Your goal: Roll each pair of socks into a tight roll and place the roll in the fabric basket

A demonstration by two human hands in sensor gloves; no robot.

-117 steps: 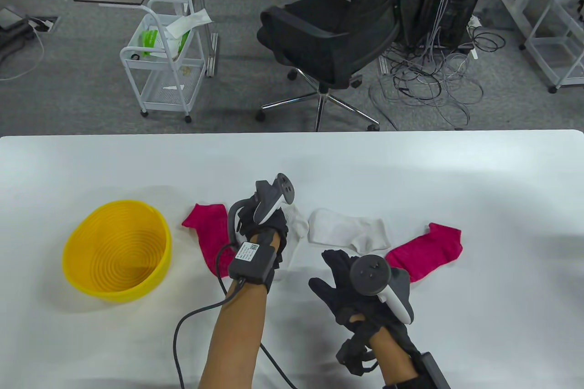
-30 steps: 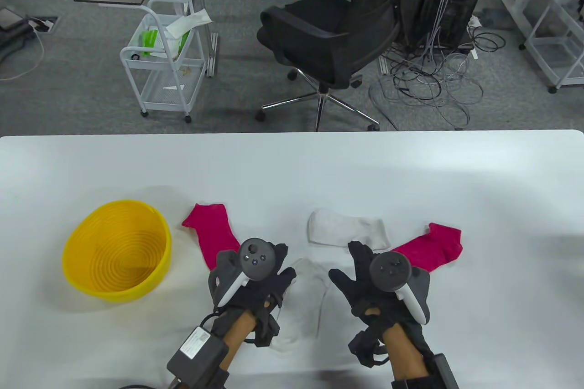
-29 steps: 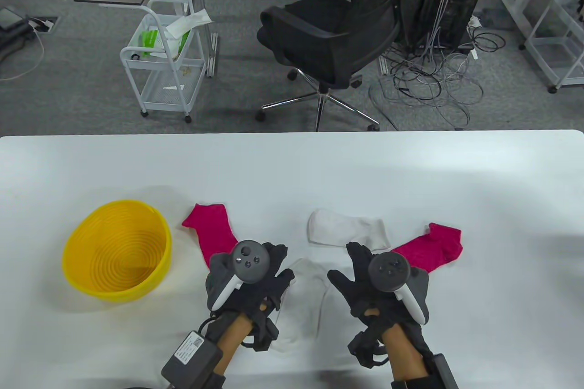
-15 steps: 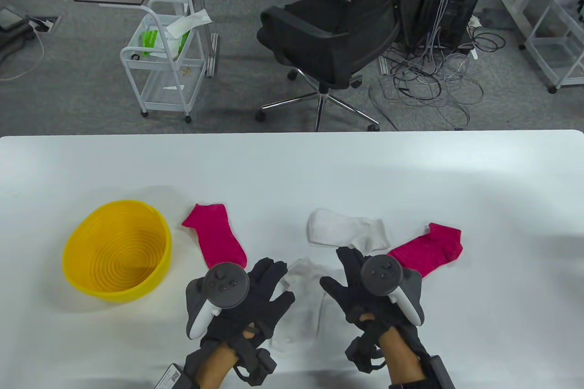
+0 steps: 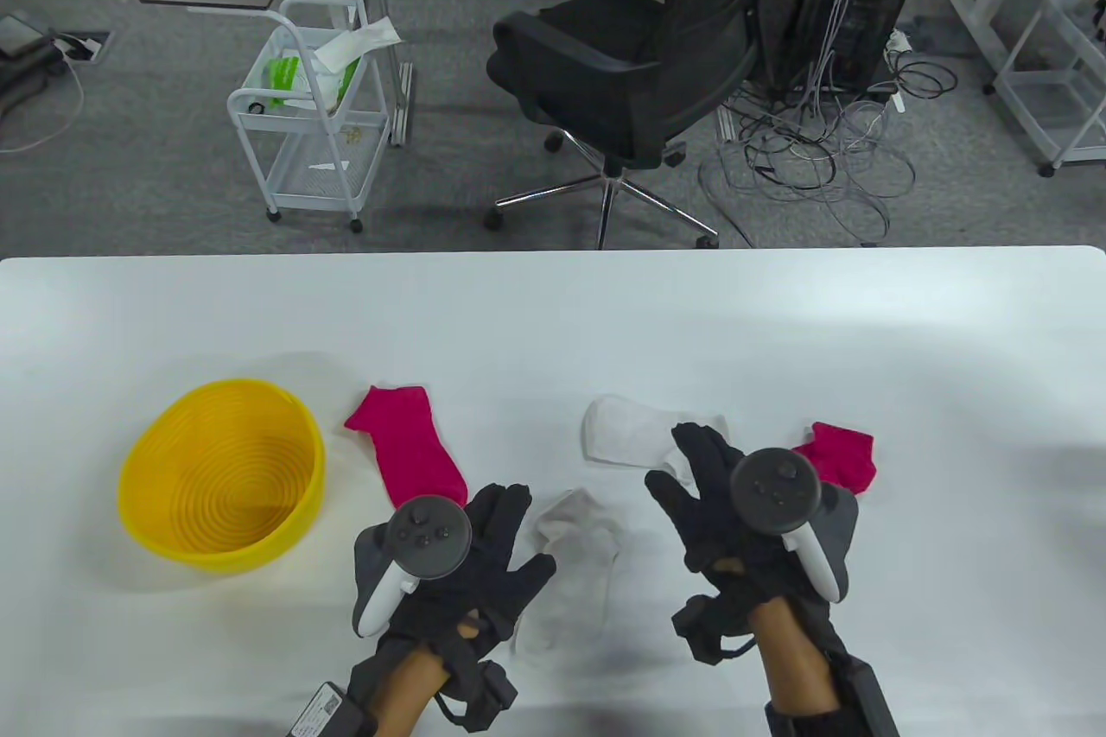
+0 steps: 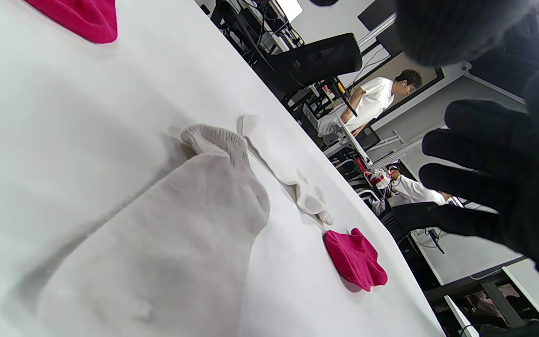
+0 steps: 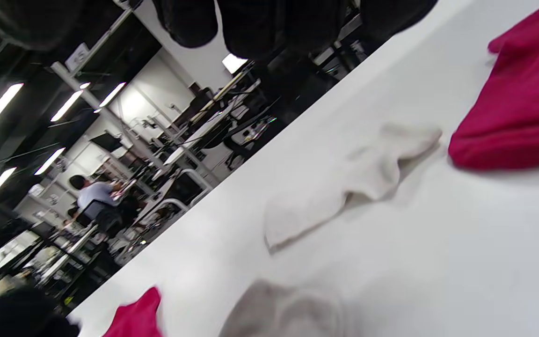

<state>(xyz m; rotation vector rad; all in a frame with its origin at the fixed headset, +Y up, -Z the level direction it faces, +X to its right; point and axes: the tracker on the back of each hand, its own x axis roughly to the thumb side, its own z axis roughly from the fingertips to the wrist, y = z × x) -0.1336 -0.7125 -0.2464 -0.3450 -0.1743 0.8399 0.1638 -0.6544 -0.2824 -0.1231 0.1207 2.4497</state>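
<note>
1. The left hand (image 5: 471, 568) lies palm down, fingers straight and spread, thumb out toward the right hand.
2. The right hand (image 5: 726, 512) hovers farther forward, palm down, fingers loosely spread and holding nothing.
3. Both forearms come in from the near edge, well apart.

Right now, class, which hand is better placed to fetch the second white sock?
Right. The right hand hovers open with its fingertips over the far white sock. The left hand is nearer the near white sock, farther from the far one.
</note>
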